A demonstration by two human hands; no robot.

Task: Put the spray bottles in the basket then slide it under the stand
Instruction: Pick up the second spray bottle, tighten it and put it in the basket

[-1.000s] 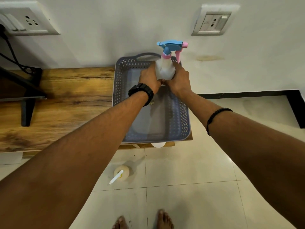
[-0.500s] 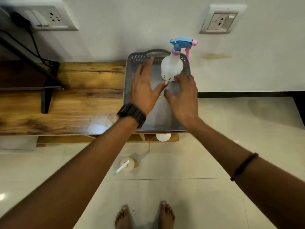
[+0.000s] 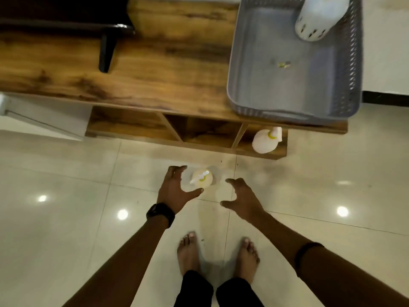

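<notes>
1. The left hand [image 3: 176, 190] is spreading wide, fingers and thumb well apart, curving around the left side of a spray bottle [image 3: 201, 178] standing on the floor; the thumb tip is lying just at the bottle's near edge, though whether it is actually touching cannot be told. It is gripping nothing.
2. The right hand [image 3: 242, 198] is hanging open too, fingers curled like a claw with thumb and fingers apart, just to the right of the same bottle and not touching it. It is holding nothing.
3. That floor bottle is looking pale cream, seen from above, with a white nozzle and a yellow-green ring at its neck. It is sitting on the glossy tiled floor [image 3: 66, 218], in front of the stand and between the two hands.
4. A second bottle [image 3: 264, 141] of the same pale colour is sitting in the rightmost lower compartment of the wooden stand [image 3: 155, 63], its nozzle pointing right.
5. A third bottle [image 3: 316, 18], white, is standing in the far right corner of the grey perforated basket [image 3: 349, 63]; its top is running out of view.
6. The basket is resting on the right end of the stand's top, its near rim reaching the stand's front edge.
7. A black watch [image 3: 160, 213] is sitting on the left wrist, and a dark band [image 3: 306, 251] is circling the right forearm.
8. Two bare feet [image 3: 219, 255] are standing on the tiles near the bottom.
</notes>
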